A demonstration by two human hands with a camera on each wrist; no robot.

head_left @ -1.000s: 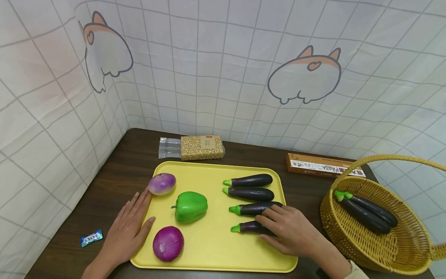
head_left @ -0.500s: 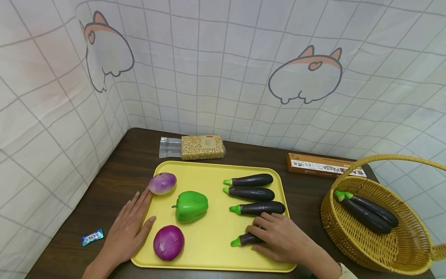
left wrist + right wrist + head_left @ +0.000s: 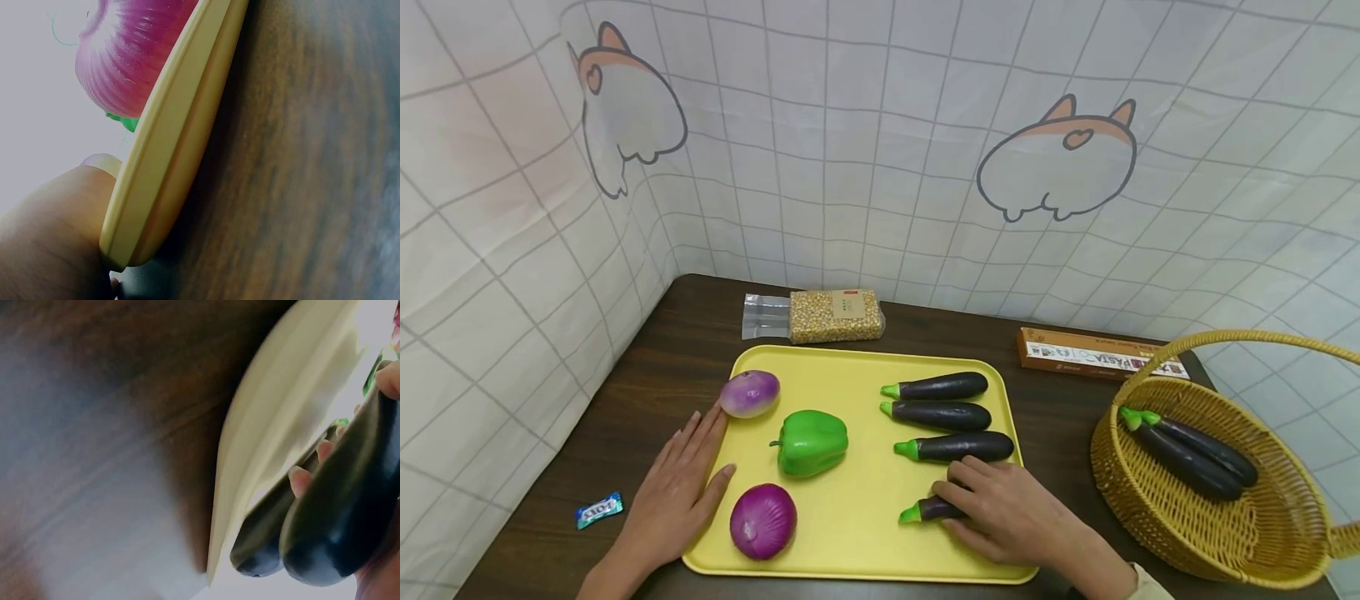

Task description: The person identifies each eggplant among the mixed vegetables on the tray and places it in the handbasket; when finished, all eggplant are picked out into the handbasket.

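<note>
- While the right hand [image 3: 1002, 510] has its fingers curled round the nearest eggplant [image 3: 936, 508], at 4 o'clock on the tray [image 3: 857, 537] (12 farthest), the step in hand seems to be seating or securing that piece; whether it is lifted, cannot tell.
- Next move, by judgement: calls for a firm lift or clean release, neighbours undisturbed.
- Left hand [image 3: 672, 500]: 9 o'clock, at the tray's rim; fingers extended, grasping nothing.
- Three further eggplants [image 3: 947, 416]: 1 to 3 o'clock; glossy, near-black, club-shaped, green-capped.
- Bell pepper [image 3: 814, 443]: between 9 and 10 o'clock; smooth, lobed, green.
- Red onion [image 3: 763, 522]: 8 o'clock; round, finely ribbed.
- Basket [image 3: 1108, 483]: off-tray, 3 o'clock; golden weave, two eggplants [image 3: 1187, 467] inside.
- Tray: yellow, round-cornered, on dark wood-grain bench [image 3: 647, 367].
</note>
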